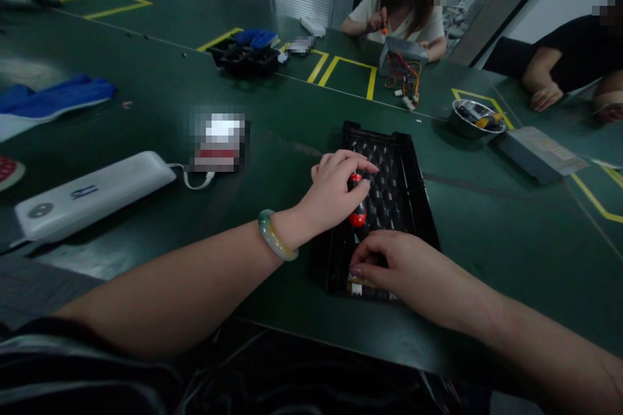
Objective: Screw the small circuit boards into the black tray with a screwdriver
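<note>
A black plastic housing [423,207] with a bumpy, textured inside lies on the green table in front of me. My left hand [341,185] is over its left side, with thumb and fingers closed round a screwdriver [359,215] with a red and black handle; its shaft is hidden. At the near end of the housing sits a small brown circuit board [370,285] with a white connector. My right hand [384,259] pinches thumb and fingertips together at the board's left corner. What is between those fingertips is too small to tell.
A white power bank [97,194] is cabled to a blurred device [219,142] on the left. Further off are blue gloves [58,97], a black tray [248,58], a metal bowl [474,120] of tools and a grey panel [540,152]. Two people sit across the table.
</note>
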A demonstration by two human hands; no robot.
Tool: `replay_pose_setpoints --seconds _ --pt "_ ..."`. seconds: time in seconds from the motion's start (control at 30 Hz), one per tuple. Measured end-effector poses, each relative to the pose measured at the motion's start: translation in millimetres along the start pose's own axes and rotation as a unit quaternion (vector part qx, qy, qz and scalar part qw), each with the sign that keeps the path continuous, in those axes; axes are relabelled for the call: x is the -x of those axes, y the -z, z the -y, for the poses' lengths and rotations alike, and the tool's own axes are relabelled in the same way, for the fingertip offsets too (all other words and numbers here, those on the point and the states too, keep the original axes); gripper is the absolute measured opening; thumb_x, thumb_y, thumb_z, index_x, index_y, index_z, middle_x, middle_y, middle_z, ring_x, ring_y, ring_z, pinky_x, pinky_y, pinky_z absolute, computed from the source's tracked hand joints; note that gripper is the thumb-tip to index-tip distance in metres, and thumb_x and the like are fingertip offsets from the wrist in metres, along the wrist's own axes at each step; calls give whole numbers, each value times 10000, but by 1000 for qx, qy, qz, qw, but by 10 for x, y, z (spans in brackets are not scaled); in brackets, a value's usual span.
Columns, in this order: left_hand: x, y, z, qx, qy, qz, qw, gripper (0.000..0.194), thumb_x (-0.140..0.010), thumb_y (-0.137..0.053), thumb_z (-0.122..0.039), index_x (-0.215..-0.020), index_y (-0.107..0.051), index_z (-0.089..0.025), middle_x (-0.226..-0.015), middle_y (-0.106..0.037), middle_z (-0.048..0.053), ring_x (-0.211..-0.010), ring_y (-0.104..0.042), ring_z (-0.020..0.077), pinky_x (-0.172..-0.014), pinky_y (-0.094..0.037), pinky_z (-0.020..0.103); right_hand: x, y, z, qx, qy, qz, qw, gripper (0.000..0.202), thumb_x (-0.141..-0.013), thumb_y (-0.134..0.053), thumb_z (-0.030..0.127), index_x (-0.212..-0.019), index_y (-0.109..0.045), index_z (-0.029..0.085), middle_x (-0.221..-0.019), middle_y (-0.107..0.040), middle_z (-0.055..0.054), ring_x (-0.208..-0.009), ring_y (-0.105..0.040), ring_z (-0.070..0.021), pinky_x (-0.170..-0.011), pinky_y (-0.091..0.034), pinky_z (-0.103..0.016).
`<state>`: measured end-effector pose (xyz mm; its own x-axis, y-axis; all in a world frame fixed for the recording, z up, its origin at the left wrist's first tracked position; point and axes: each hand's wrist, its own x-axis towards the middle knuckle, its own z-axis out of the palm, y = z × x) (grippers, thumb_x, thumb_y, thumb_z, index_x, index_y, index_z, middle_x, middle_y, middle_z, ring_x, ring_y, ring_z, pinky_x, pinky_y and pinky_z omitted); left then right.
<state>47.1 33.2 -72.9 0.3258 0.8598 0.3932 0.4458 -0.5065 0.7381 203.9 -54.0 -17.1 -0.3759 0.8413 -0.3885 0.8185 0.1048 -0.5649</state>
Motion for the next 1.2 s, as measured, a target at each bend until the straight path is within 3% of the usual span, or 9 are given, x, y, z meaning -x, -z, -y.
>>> replay_pose_setpoints --seconds 0.67,1.0,1.07,1.13,1.2 --pt "-7 -9 4 -7 13 9 1000 229 -907 -585 -188 -1099 -676 -273 -1238 -633 -2 -1224 -515 224 -1089 -341 438 -28 23 102 -6 -43 62 997 142 -906 -618 297 -890 -756 267 -831 -724 50 -705 -621 -96 -633 -420 -241" --pt "-20 -12 34 -10 22 -4 1000 229 -910 -582 -199 -1105 -675 -277 -1241 -637 4 -1223 -518 236 -1078 -350 460 -65 12 75 57 -11 -11 998 159 -830 -754 374 -886 -687 241 -726 -636 50 -600 -532 -94 -516 -346 -246" --pt "-28 -2 37 0 32 -18 999 225 -917 -578 -208 -1111 -672 -271 -1240 -639 5 -1213 -526 230 -1083 -356 453 -85 86 25 71 12 -22 997 193 -886 -695 433 -888 -683 240 -727 -646 49 -594 -554 -92 -507 -377 -236" --pt "-40 7 43 13 47 -36 998 224 -930 -563 -221 -1124 -669 -262 -1244 -640 11 -1207 -532 227 -1090 -362 446 -142 185 -66 130 76 -77 986 223 -978 -565 432 -935 -675 243 -787 -672 40 -646 -605 -95 -551 -448 -219" --pt "-55 9 55 29 64 -56 996 230 -945 -546 -238 -1143 -663 -254 -1251 -639 19 -1214 -531 227 -1098 -363 441 -245 282 -183 216 136 -168 952 199 -1012 -498 330 -1047 -659 218 -957 -688 -15 -800 -651 -137 -693 -523 -256"
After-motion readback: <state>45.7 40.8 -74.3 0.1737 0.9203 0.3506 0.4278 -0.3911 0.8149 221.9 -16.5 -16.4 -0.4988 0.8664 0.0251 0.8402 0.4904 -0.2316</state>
